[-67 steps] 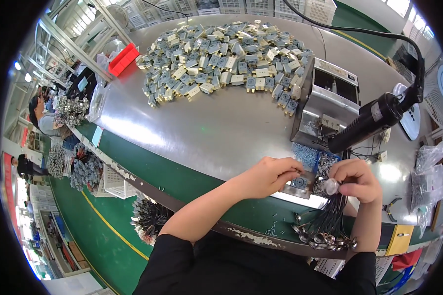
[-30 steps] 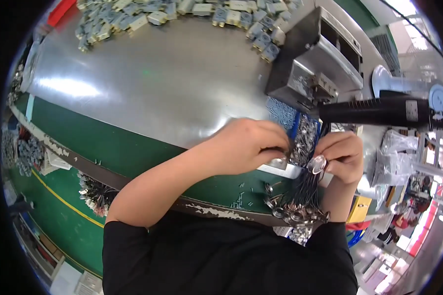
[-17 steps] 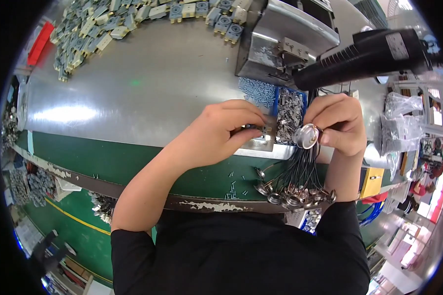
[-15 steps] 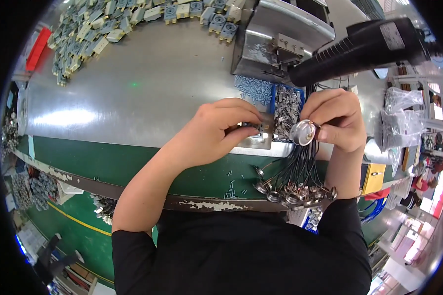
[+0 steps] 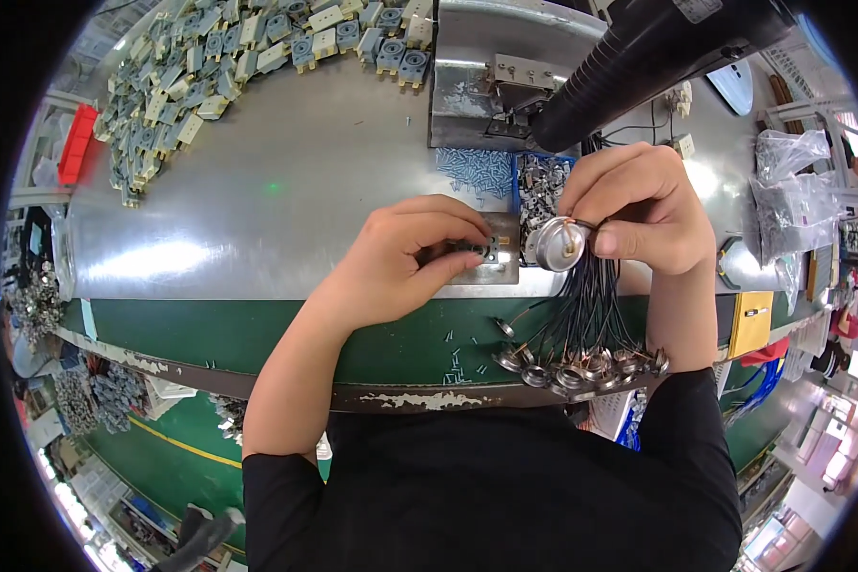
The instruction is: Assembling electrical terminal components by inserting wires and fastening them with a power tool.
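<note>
My left hand (image 5: 405, 257) pinches a small dark block (image 5: 475, 250) that sits on a flat metal fixture plate (image 5: 505, 272); fingers cover most of the block. Between the thumb and fingers of my right hand (image 5: 653, 205) is a round, shiny metal cap with a wire lead (image 5: 561, 244), held up just right of the plate. Below that hand hangs a bundle of black wires (image 5: 596, 296), ending in several similar metal caps (image 5: 591, 367) near the table edge.
Blue screws (image 5: 477, 172) lie beside a blue tray of small metal parts (image 5: 541, 181). A black cylindrical tool (image 5: 620, 71) slants over a metal stand (image 5: 458, 95). Grey and cream switch-like units (image 5: 176, 86) are heaped at far left. Loose screws (image 5: 456, 367) rest on the green front strip.
The whole view has shifted a little. My right hand has brought the metal cap slightly left and up, while my left hand keeps its pinch at the plate.
</note>
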### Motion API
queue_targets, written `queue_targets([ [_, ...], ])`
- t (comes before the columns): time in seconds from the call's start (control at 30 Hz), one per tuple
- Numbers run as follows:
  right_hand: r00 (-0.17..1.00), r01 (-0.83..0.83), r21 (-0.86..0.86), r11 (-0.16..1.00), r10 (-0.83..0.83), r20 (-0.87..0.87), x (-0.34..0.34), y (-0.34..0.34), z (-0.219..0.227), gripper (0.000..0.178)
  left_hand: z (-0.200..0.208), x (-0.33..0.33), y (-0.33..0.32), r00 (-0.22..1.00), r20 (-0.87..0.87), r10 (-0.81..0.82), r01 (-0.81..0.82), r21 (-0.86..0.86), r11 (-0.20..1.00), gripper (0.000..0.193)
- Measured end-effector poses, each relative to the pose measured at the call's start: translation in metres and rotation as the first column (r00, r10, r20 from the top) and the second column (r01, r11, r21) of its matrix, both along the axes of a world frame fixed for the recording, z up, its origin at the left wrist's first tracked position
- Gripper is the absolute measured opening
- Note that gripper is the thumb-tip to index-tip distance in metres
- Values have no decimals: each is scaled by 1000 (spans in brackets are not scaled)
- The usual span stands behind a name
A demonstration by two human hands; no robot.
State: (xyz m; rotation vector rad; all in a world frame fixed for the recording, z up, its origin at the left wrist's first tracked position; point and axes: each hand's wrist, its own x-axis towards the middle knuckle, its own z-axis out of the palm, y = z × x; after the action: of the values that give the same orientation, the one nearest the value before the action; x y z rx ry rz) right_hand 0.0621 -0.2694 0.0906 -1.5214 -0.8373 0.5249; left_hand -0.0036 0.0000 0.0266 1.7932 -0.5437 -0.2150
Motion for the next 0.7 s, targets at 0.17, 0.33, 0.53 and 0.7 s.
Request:
queue_targets([
  [0.17, 999, 23, 26, 999, -22, -27, -3, 4, -2, 26, -1, 1, -6, 997, 73, 23, -19, -47, 999, 16],
  [0.33, 1000, 11, 19, 1000, -11, -4, -3, 6, -1, 23, 1, 0, -3, 1000, 4, -3, 3, -13, 1000, 18],
  [0.53, 998, -14, -131, 991, 22, 60, -8, 14, 2, 18, 10, -2, -5, 999, -7, 45, -45, -3, 999, 39],
  [0.7, 997, 58, -110, 992, -53, 53, -16, 27, -5, 16, 3, -2, -3, 889, 397, 230, -171, -177, 969, 47],
])
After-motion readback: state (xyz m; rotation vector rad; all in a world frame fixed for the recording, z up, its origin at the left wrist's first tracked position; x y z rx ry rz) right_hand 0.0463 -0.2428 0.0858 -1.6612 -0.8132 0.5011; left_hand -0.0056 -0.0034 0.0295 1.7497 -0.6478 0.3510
